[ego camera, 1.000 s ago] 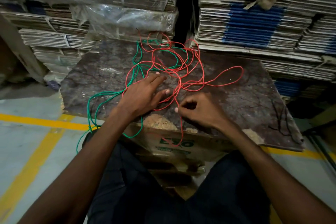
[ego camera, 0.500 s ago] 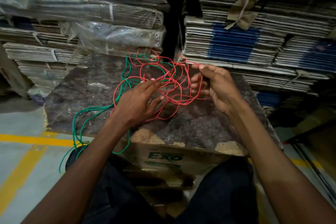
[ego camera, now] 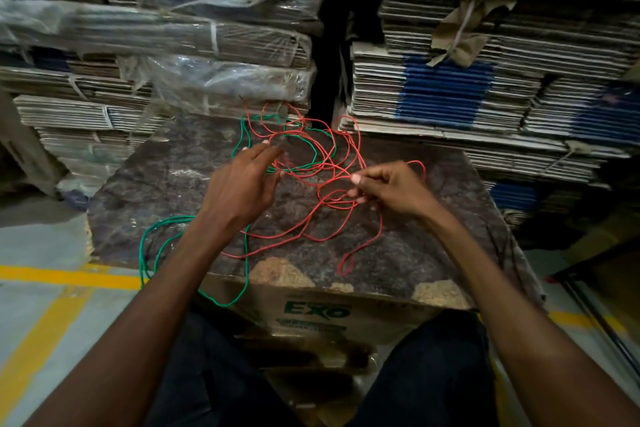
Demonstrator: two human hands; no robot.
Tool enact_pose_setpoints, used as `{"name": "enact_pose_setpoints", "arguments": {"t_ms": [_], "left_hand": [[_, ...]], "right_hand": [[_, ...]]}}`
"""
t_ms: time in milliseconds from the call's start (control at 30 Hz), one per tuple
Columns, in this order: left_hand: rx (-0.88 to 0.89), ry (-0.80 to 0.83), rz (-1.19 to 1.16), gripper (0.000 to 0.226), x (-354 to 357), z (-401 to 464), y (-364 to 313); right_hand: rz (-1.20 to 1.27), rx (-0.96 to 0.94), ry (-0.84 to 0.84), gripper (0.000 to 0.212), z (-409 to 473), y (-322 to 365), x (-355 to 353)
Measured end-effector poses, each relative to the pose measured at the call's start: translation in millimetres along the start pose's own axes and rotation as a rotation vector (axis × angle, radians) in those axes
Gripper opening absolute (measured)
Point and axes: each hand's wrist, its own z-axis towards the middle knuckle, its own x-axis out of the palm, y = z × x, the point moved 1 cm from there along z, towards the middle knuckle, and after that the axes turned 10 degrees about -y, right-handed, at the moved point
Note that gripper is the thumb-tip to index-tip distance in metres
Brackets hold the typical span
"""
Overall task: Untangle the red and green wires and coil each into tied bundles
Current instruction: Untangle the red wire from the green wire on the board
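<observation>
A red wire and a green wire lie tangled on a dark worn board. The knot of loops sits at the board's far middle. My right hand pinches red strands between thumb and fingers, lifted just above the board. My left hand hovers over the tangle with fingers stretched forward, its fingertips among the red and green loops. Green loops hang over the board's near left edge. One red loop trails toward the near edge.
The board rests on a cardboard box printed "EXO", between my knees. Stacks of flattened cartons and plastic-wrapped bundles rise right behind the board. Yellow floor lines run on the left.
My right hand has come down and back from the far edge, drawing red strands toward me. My left hand has lifted and reached further forward into the tangle.
</observation>
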Motion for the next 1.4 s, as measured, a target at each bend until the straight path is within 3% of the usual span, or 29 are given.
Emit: {"name": "enact_pose_setpoints", "arguments": {"t_ms": [167, 233, 300, 400, 500, 700, 800, 967, 1100, 1267, 1400], "left_hand": [[0.017, 0.002, 0.013, 0.037, 3, 4, -3], [0.024, 0.002, 0.017, 0.037, 6, 7, -4], [0.037, -0.007, 0.003, 0.037, 9, 10, -7], [0.068, 0.006, -0.012, 0.038, 14, 15, -13], [0.079, 0.063, -0.001, 0.041, 21, 23, -19], [0.195, 0.2, 0.015, 0.041, 42, 44, -30], [0.267, 0.279, 0.023, 0.04, 54, 54, -30], [0.312, 0.316, 0.027, 0.027, 64, 58, -25], [0.316, 0.294, 0.045, 0.028, 61, 56, -17], [0.318, 0.295, 0.103, 0.023, 51, 55, -1], [0.328, 0.306, 0.121, 0.026, 48, 50, 4]], "right_hand": [[0.323, 0.088, -0.182, 0.026, 7, -9, -5], [0.259, 0.09, -0.245, 0.021, 15, -18, -6], [0.029, 0.027, -0.283, 0.016, 25, -27, -7], [-0.341, -0.105, -0.205, 0.021, 38, -32, -11], [-0.552, -0.207, -0.066, 0.022, 45, -29, -9], [-0.329, -0.248, 0.119, 0.016, 48, -32, 5], [-0.286, -0.27, 0.111, 0.018, 50, -37, 9], [-0.534, -0.375, 0.079, 0.026, 53, -34, 8], [-0.63, -0.357, 0.075, 0.016, 53, -30, 4], [-0.606, -0.246, 0.251, 0.008, 55, -32, -6], [-0.673, -0.314, 0.117, 0.01, 57, -29, -2]]}}
